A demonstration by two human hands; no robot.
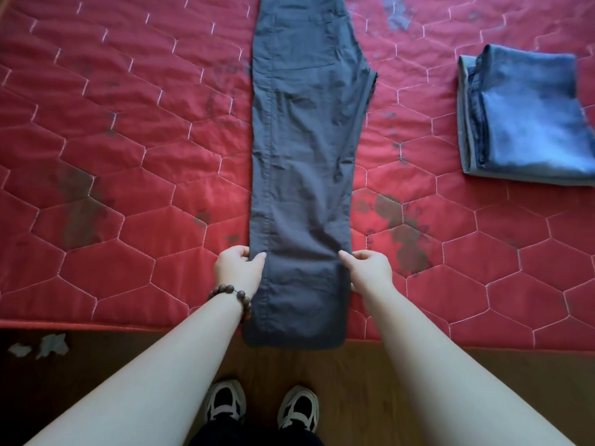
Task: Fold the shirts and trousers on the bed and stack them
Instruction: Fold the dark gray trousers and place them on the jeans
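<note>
Nearest the camera, a pair of black-and-white trainers [262, 405] stood on the brown wooden floor [418, 375], just short of the bed's edge, and some scraps of white crumpled paper [42, 346] lay on the floor off to the left. Two bare forearms reached forward from the bottom corners. The left hand [238, 268], with a bracelet of dark brown wooden beads [230, 296] around its wrist, pinched the left edge of the long dark grey trousers [302, 156] between thumb and curled fingers. The right hand [368, 267] gripped the opposite, right edge at the same height, thumb on top of the cloth and fingers tucked beside it. The trousers lay folded lengthwise, leg upon leg, in a narrow strip between the two hands; the hem end ran back from the hands to hang slightly over the near edge of the bed, and the rest stretched flat away from the person to the waist end at the top of the view. Beneath them spread the red quilted mattress [128, 156] with hexagonal stitching and dark worn patches. Farther off to the right, well apart from both hands, a folded pair of light blue denim jeans [528, 117] rested on the mattress.
</note>
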